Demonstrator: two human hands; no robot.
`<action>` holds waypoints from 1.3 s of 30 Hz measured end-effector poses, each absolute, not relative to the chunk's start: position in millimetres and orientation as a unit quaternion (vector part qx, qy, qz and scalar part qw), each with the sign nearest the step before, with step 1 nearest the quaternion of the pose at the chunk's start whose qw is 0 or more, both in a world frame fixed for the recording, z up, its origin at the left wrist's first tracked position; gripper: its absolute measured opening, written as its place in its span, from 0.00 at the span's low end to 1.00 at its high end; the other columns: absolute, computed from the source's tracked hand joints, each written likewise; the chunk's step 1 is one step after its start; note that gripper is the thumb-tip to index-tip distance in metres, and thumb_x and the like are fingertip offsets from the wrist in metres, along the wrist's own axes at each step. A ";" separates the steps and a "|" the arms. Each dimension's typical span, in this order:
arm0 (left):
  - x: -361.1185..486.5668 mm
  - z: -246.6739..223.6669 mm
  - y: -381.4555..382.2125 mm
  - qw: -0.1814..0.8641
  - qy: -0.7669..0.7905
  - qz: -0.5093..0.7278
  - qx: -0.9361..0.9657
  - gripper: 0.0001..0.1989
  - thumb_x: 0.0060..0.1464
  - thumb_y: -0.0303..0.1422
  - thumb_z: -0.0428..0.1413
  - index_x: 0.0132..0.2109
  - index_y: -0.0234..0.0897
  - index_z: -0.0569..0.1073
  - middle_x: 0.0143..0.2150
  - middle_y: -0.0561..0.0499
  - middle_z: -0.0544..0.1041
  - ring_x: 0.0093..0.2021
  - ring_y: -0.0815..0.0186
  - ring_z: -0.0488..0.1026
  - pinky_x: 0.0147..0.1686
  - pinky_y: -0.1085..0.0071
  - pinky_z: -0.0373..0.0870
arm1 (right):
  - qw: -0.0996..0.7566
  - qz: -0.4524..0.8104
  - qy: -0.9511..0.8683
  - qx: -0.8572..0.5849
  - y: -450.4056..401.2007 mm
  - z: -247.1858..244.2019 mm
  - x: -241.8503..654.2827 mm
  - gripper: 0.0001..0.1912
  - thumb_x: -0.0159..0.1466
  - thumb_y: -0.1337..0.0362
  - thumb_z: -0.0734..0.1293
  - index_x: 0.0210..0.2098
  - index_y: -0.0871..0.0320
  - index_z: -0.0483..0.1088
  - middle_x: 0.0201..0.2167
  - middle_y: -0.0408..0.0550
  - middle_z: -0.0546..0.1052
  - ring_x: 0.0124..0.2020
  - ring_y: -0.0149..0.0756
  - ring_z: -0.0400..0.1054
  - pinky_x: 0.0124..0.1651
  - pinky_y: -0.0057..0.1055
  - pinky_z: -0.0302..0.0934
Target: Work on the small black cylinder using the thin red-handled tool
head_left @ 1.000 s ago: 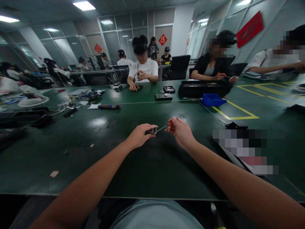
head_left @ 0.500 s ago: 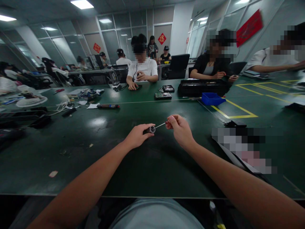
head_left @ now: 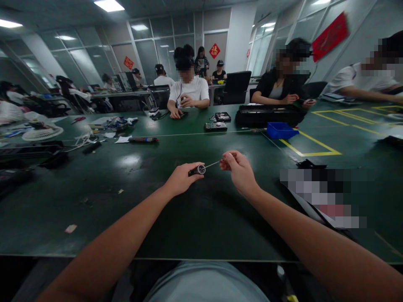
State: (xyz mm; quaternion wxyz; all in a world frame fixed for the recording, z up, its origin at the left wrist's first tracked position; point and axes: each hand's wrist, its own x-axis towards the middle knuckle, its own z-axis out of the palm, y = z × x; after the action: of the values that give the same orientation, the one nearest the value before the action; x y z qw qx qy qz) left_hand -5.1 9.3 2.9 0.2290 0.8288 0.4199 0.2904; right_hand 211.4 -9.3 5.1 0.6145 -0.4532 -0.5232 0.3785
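Observation:
Between the thumb and fingers of my left hand (head_left: 182, 178) is a small dark cylinder (head_left: 197, 170) with a pale ring at its right end. My right hand (head_left: 238, 170) pinches the reddish handle of a screwdriver (head_left: 211, 165). Its thin metal shaft points left and its tip meets the ringed end of the cylinder; whether the tip is inside is too small to tell. Both hands are over the green table (head_left: 176, 226).
Further back stand a blue tray (head_left: 281, 131), a long black housing (head_left: 270, 115) and two hard drives (head_left: 215, 126). A dark tool (head_left: 143, 140) lies left of centre. Papers and cables are at the left. Several people sit across and around the table.
The cylinder has tilted slightly in my left hand, with more of its dark side showing. The screwdriver has shifted a little with my right fingers.

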 end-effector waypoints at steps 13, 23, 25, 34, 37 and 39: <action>-6.8 2.1 10.9 0.210 0.430 0.280 0.832 0.22 0.57 0.36 0.62 0.59 0.43 0.73 0.54 0.48 0.77 0.53 0.57 0.73 0.56 0.58 0.66 | 0.516 0.265 -0.615 -0.534 -27.2 30.5 213.6 0.18 0.63 0.49 0.67 0.27 0.56 0.68 0.20 0.43 0.72 0.22 0.33 0.66 0.29 0.32 0.58; -8.9 0.4 14.4 0.203 0.447 0.287 0.823 0.21 0.56 0.35 0.62 0.57 0.44 0.75 0.53 0.48 0.78 0.53 0.57 0.73 0.57 0.58 0.66 | 0.510 0.268 -0.674 -0.462 -26.9 23.1 212.4 0.07 0.65 0.59 0.63 0.37 0.53 0.72 0.27 0.42 0.74 0.30 0.36 0.69 0.34 0.34 0.60; -9.0 0.3 14.5 0.203 0.447 0.286 0.823 0.21 0.55 0.35 0.62 0.57 0.43 0.75 0.53 0.48 0.78 0.53 0.57 0.73 0.57 0.58 0.66 | 0.499 0.267 -0.677 -0.469 -27.2 23.9 212.4 0.11 0.68 0.56 0.61 0.36 0.54 0.72 0.25 0.42 0.73 0.28 0.35 0.68 0.33 0.33 0.59; -8.8 0.0 13.9 0.205 0.440 0.295 0.823 0.21 0.56 0.34 0.62 0.57 0.43 0.75 0.54 0.49 0.78 0.54 0.58 0.73 0.58 0.59 0.65 | 0.504 0.270 -0.653 -0.496 -22.1 15.9 213.8 0.16 0.69 0.58 0.57 0.51 0.54 0.70 0.24 0.41 0.73 0.28 0.36 0.68 0.33 0.33 0.60; -8.8 0.8 13.6 0.209 0.444 0.295 0.820 0.21 0.55 0.34 0.63 0.56 0.43 0.75 0.53 0.49 0.78 0.53 0.58 0.73 0.57 0.59 0.66 | 0.503 0.292 -0.652 -0.486 -22.2 16.3 214.1 0.13 0.67 0.61 0.58 0.44 0.54 0.72 0.25 0.41 0.72 0.29 0.36 0.68 0.34 0.33 0.60; -8.9 1.0 13.6 0.207 0.446 0.290 0.821 0.20 0.55 0.34 0.63 0.56 0.43 0.76 0.52 0.48 0.78 0.53 0.58 0.73 0.57 0.59 0.66 | 0.492 0.294 -0.660 -0.485 -23.5 17.6 213.6 0.14 0.69 0.59 0.57 0.39 0.54 0.73 0.23 0.41 0.70 0.27 0.35 0.66 0.33 0.33 0.59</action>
State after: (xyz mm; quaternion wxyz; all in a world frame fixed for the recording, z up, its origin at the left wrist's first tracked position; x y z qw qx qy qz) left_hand -8.9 13.6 1.0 0.2073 0.8209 0.4459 0.2904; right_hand 213.6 -23.5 17.6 0.4918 -0.4854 -0.6602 0.2943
